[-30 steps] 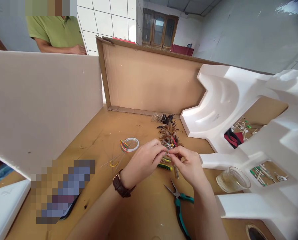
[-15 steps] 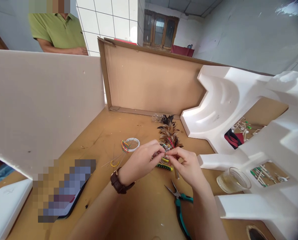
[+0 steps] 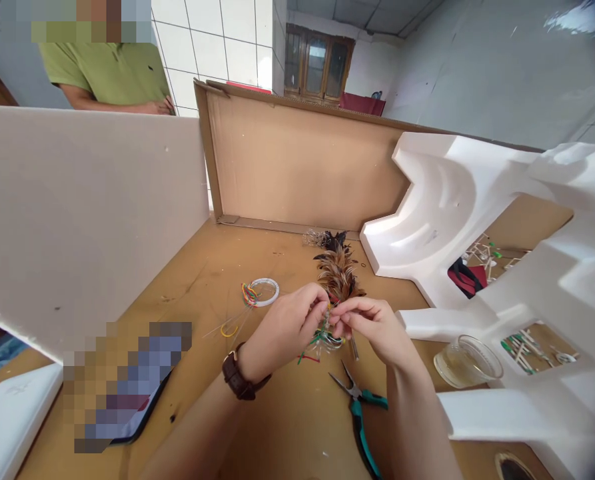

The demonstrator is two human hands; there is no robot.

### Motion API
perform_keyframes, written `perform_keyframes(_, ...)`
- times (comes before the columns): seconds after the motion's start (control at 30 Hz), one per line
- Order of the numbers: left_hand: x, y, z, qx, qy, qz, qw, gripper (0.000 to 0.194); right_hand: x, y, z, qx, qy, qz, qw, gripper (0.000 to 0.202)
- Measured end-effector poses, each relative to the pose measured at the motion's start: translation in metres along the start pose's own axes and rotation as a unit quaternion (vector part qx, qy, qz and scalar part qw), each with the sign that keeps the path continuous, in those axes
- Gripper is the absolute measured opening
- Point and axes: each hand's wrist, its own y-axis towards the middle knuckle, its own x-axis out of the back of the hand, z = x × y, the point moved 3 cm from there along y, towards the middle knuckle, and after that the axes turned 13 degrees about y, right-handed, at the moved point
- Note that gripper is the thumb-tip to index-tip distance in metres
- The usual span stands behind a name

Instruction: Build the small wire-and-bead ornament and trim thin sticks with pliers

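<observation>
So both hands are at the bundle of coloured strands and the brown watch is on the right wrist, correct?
Not quite: the head view shows the brown watch on the left wrist. The left hand and right hand are both at the bundle of coloured strands.

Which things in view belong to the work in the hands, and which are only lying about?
Belong, it seems:
strand bundle, in left hand and right hand
white ring with coloured strands
pliers, possibly

Only lying about, probably:
phone
glass
</observation>
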Motion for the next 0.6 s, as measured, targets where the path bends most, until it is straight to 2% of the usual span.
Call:
perform_keyframes(0.3,0.0009,-0.0002,0.0012,0.025,-0.026,0.016,0.999,0.014,0.0012,0.0024,-0.0076,-0.03,0.098,0.058,0.993,0.022)
perform_keyframes(0.6,0.0048,-0.0004,0.0019,0.038,-0.079,0.015,0.996,0.012,-0.0036,0.0005,-0.0052,-0.039,0.071,0.096,0.992,0.02)
